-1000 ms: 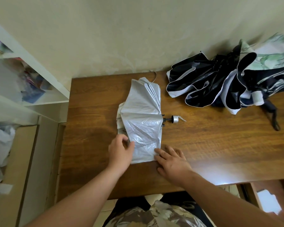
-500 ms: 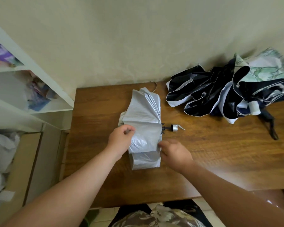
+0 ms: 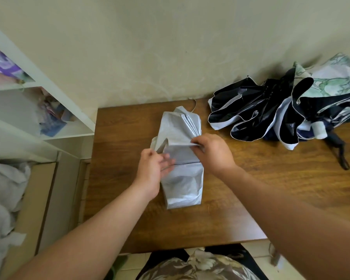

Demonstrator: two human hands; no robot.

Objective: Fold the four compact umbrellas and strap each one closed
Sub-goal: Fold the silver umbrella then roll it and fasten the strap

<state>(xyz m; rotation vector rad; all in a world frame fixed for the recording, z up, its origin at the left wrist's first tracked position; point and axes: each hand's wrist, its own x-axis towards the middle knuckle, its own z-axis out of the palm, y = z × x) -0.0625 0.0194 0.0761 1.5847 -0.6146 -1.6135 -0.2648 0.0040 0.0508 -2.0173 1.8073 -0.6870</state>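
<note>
2 hands on silver umbrella: right hand pinches fold edge, left hand flat, fingers straight.

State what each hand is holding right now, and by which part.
The right hand pinches a fold of the silver umbrella canopy at its right edge. The left hand touches the canopy's left side with loosely bent fingers, gripping nothing.

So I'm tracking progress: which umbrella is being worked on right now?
The silver umbrella, lying flat mid-table. The right hand pinches its fabric and the left hand rests on it. The dark, white-edged umbrellas lie untouched in a heap by the wall.
</note>
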